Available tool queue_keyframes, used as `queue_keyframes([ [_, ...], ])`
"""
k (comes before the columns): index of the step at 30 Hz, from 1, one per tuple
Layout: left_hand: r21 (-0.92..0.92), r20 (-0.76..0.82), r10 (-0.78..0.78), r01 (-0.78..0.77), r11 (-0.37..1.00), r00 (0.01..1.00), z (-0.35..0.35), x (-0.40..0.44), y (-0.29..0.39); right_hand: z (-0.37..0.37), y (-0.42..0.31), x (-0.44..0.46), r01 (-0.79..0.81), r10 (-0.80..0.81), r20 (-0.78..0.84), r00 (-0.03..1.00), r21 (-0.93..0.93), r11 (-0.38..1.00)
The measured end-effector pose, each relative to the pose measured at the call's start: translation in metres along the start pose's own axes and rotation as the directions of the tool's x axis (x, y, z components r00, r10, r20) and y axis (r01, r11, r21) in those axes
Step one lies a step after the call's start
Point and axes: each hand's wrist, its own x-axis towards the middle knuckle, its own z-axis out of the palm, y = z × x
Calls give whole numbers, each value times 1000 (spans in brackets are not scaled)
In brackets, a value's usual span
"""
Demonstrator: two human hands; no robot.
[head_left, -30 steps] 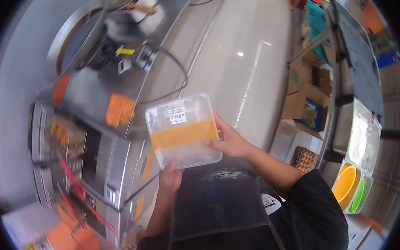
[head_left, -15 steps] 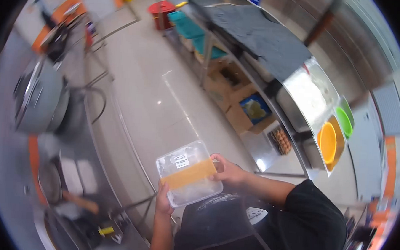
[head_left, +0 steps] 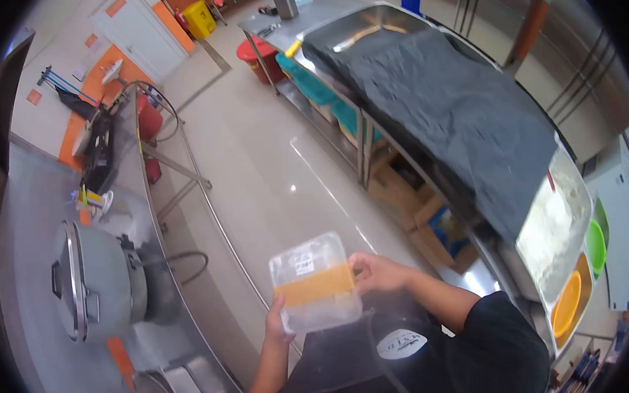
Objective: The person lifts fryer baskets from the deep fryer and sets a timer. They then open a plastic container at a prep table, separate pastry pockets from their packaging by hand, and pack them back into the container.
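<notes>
A clear plastic food container (head_left: 322,314) with an orange-yellow band across it and a white printed label is held in front of my body, tilted. My left hand (head_left: 278,322) grips its lower left side, thumb along the edge. My right hand (head_left: 376,274) is closed at the upper right side, its fingers pressed at the end of the band. What lies inside the container is not clear to see.
To the left, a large lidded pot (head_left: 100,281) stands on a steel counter. At right, a steel table carries a black plastic sheet (head_left: 457,104), a tray of white powder (head_left: 554,225), an orange bowl (head_left: 571,302) and a green bowl (head_left: 597,244). Cardboard boxes (head_left: 394,194) sit below.
My view has swung, so the pot and counters sit elsewhere in the picture. Both hands still hold the container, which appears slightly farther right.
</notes>
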Motion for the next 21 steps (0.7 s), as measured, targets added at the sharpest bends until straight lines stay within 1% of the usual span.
queue_keyframes([
  [3, -14, 23, 53, -53, 998, 998, 2, 48, 49, -29, -46, 78, -39, 49, 61, 997, -162, 986],
  [4, -74, 28, 44, -41, 996, 999, 3, 61, 61, -32, -65, 99, -88, 93, 42, 995, -123, 989],
  [7, -95, -61, 104, -110, 989, 993, 12, 96, 87, -52, -99, 157, -150, 168, 55, 984, -245, 958],
  [8, -92, -81, 116, -124, 988, 990, 16, 113, 98, -61, -111, 178, -148, 165, 62, 984, -221, 964],
  [11, -76, -90, 167, -174, 982, 982, 18, 187, 142, -103, -136, 253, -174, 199, 51, 979, -311, 935],
  [14, -51, 4, 141, -141, 989, 990, -15, 285, 200, -133, -172, 332, -52, 63, 12, 998, -432, 900],
  [17, 33, 95, 119, -122, 992, 988, -2, 378, 287, -166, -207, 403, 1, -34, -92, 995, -340, 941],
  [18, 38, 143, 117, -123, 992, 983, 7, 408, 317, -168, -232, 422, 37, -98, -147, 984, -368, 929],
  [19, 58, 170, 134, -145, 988, 976, 20, 438, 347, -173, -261, 439, 56, -145, -232, 962, -352, 934],
  [21, 115, 220, 158, -186, 976, 963, 45, 494, 402, -185, -309, 466, 114, -237, -396, 887, -308, 945],
])
